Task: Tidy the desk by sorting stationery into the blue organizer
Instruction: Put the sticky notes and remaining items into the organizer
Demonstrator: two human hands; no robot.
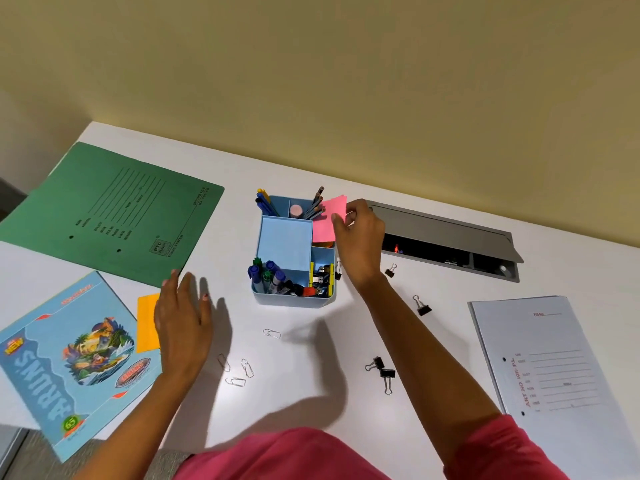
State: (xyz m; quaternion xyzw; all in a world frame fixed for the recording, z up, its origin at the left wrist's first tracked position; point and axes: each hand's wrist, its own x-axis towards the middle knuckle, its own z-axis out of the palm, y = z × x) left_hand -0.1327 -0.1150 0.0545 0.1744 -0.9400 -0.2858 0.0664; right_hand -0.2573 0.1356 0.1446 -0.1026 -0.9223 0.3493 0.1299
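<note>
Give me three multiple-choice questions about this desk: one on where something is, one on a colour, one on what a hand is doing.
1. Where does the green folder lie relative to the blue organizer?
A) to its left B) to its right C) inside it
2. What colour are the notes that the right hand holds?
A) green B) pink C) white
3. How is the left hand?
A) gripping a pen B) clenched in a fist C) open, fingers straight
Answers: 1 A, the folder lies far to its left; 2 B, pink paper is pinched over the organizer; 3 C, its fingers are spread and hold nothing.
</note>
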